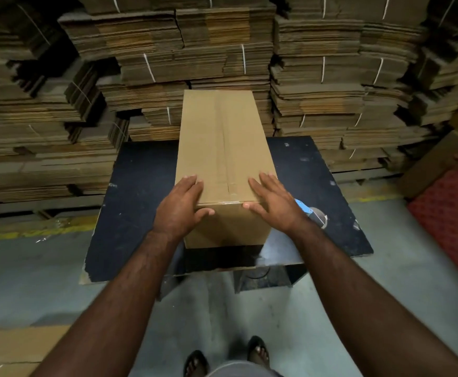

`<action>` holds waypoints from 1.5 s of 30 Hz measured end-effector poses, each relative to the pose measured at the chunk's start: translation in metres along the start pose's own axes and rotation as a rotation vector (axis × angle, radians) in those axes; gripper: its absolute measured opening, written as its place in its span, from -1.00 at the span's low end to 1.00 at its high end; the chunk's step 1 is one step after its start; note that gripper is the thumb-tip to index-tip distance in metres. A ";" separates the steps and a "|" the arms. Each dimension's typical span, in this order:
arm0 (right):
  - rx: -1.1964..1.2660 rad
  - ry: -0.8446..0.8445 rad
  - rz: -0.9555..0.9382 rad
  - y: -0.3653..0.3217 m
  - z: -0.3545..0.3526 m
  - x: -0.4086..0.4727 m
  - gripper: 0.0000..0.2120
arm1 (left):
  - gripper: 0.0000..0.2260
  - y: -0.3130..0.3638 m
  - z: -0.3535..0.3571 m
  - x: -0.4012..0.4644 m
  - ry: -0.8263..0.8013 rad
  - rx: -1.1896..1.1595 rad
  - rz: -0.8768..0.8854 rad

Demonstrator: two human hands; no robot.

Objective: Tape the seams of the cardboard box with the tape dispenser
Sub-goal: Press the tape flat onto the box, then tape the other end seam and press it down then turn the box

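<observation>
A long brown cardboard box (222, 137) lies on a black table (138, 191), its top flaps closed with clear tape running down the centre seam. My left hand (180, 206) rests flat on the box's near left corner, thumb on the front face. My right hand (272, 201) lies flat on the near right corner, thumb along the front top edge. The fingers of both are straight. A blue tape dispenser (313, 213) with a roll of clear tape lies on the table just right of my right hand, partly hidden by it.
Tall bundles of flattened cardboard (168, 58) stand stacked behind and beside the table. A red patterned mat (451, 213) lies on the floor at right. A flat carton (12, 349) sits at the lower left. My sandalled feet (257, 349) stand on grey concrete.
</observation>
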State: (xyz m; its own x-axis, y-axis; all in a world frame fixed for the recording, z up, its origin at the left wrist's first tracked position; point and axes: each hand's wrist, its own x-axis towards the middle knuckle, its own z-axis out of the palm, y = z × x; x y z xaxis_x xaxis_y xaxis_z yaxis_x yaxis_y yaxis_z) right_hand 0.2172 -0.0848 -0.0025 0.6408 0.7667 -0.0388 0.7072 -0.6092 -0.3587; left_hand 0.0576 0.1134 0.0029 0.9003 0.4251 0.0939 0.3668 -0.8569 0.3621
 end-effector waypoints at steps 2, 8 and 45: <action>-0.076 -0.014 -0.006 0.005 -0.006 0.013 -0.32 | -0.30 0.007 -0.002 0.011 -0.002 0.012 -0.024; 0.177 0.343 0.088 0.048 -0.002 0.003 -0.34 | -0.31 0.013 0.002 0.023 0.012 -0.058 -0.135; 1.290 0.152 0.165 0.062 -0.123 -0.037 -0.44 | -0.61 0.122 -0.039 0.051 -0.028 -0.996 -0.330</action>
State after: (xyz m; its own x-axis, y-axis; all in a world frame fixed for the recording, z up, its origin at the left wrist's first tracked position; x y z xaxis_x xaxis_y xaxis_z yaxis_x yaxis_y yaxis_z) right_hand 0.2738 -0.1758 0.0915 0.7787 0.6204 -0.0934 -0.1214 0.0030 -0.9926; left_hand 0.1394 0.0419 0.0884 0.8003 0.5764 -0.1653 0.2477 -0.0668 0.9665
